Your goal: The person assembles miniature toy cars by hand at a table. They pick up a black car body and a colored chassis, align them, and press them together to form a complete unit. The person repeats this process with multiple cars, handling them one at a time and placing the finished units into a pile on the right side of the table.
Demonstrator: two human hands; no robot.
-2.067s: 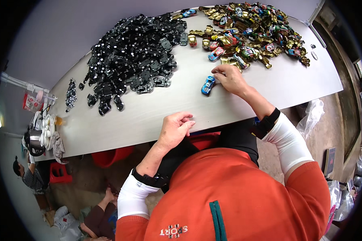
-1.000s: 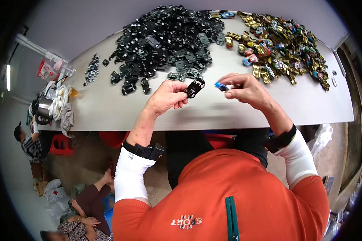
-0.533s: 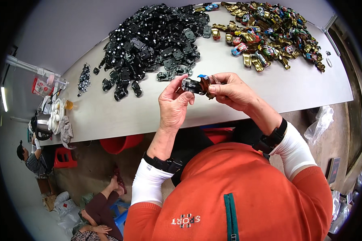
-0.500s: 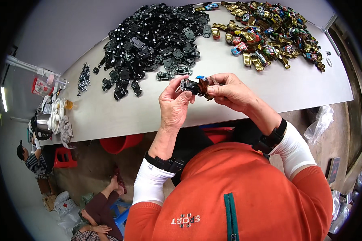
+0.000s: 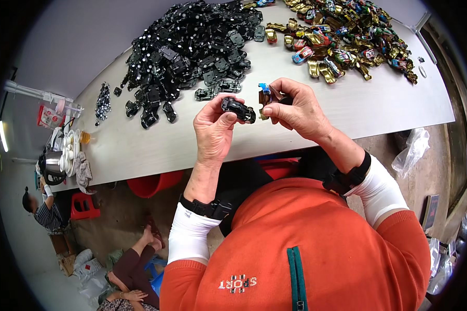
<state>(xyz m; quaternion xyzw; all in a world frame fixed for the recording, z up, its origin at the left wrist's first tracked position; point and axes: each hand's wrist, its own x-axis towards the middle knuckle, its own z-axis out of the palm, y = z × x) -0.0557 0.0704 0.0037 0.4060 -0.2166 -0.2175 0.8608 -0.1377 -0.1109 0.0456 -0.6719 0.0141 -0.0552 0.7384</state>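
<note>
Between the thumb and fingers of my left hand [image 5: 216, 124] is a black toy car chassis [image 5: 238, 110], its wheels showing. My right hand [image 5: 299, 110] pinches a gold and blue toy car body [image 5: 264, 98], held on edge so that its hollow side partly shows. A small gap separates the two pieces, both above the table's front part. Beyond my left hand lies a large pile of black toy car chassis [image 5: 192, 57]. Past my right hand spreads a pile of shiny gold and coloured toy car bodies [image 5: 342, 41].
A strip of small dark and silvery parts [image 5: 103, 103] lies on the pale table [image 5: 140, 150] at the left. Cups on a tray [image 5: 70, 150] and a metal kettle [image 5: 52, 166] stand at its left end. Red stools and two other people are beyond the table's edge.
The body and chassis, touching half a second ago, are now apart. My left hand has shifted left with the chassis, which has turned. My right hand still holds the body.
</note>
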